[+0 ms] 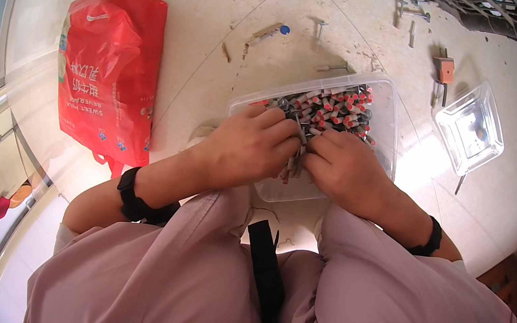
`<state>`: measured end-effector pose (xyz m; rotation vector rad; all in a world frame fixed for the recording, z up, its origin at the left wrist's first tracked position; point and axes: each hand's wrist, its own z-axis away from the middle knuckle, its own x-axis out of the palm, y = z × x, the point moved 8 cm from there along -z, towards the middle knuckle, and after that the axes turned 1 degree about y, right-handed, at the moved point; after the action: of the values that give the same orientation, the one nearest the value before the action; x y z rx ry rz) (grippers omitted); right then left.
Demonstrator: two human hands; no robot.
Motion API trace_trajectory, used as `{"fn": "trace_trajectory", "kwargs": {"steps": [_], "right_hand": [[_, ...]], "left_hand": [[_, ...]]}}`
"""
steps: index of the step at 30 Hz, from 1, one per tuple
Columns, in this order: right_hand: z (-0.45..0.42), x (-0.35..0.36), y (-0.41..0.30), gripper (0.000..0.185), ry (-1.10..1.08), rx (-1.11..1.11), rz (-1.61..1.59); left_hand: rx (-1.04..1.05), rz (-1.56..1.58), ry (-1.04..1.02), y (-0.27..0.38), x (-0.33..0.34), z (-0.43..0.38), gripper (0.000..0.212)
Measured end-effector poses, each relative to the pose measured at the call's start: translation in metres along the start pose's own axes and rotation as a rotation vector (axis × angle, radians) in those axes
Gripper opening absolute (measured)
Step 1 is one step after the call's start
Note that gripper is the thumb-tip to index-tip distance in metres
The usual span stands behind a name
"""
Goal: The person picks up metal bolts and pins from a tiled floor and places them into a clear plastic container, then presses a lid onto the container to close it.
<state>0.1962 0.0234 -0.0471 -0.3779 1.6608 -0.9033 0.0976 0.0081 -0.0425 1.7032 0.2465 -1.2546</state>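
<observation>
A clear plastic bin (394,128) stands in front of my knees, filled with many small metal fasteners (334,107) that have pale sleeves and red ends. Over its near side my left hand (261,144) curls around a bunch of these fasteners (290,169), whose red-tipped ends hang down below the fingers. From the other side my right hand (342,165) meets the same bunch, its fingers bent and touching the pieces. The fingertips of both hands are partly hidden by the knuckles.
To the left lies a red plastic bag (109,75) with printing. A clear plastic lid or tray (472,128) rests at the right, near an orange-brown block (444,70). Loose fasteners (320,30) and a blue-ended tube (267,34) are scattered on the tiled floor (195,48). Black crates (498,17) line the far edge.
</observation>
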Motion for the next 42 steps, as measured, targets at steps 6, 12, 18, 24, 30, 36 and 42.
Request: {"fn": "trace_trajectory", "kwargs": {"steps": [6, 12, 18, 24, 30, 36, 42], "right_hand": [[-0.004, -0.006, 0.004, 0.01, -0.02, -0.03, -0.095], [-0.015, -0.049, 0.025, 0.008, 0.11, 0.169, -0.147], [-0.011, -0.071, 0.037, 0.014, 0.286, 0.257, -0.145], [-0.008, -0.072, 0.04, 0.012, 0.339, 0.298, -0.179], [-0.009, -0.074, 0.042, 0.011, 0.344, 0.343, -0.232], [-0.005, -0.077, 0.045, 0.01, 0.376, 0.389, -0.307], [-0.005, -0.075, 0.041, 0.013, 0.334, 0.347, -0.266]], "left_hand": [[-0.092, -0.007, -0.006, -0.003, -0.001, 0.0, 0.036], [-0.092, -0.06, -0.117, 0.003, 0.006, -0.018, 0.043], [-0.176, -0.216, -0.044, -0.003, 0.019, -0.03, 0.038], [-0.183, -0.219, -0.078, -0.008, 0.029, -0.039, 0.027], [-0.231, -0.275, -0.055, -0.01, 0.033, -0.041, 0.026], [-0.319, -0.074, -0.165, -0.014, 0.032, -0.038, 0.034], [-0.132, 0.058, -0.121, -0.006, 0.006, -0.028, 0.029]]}}
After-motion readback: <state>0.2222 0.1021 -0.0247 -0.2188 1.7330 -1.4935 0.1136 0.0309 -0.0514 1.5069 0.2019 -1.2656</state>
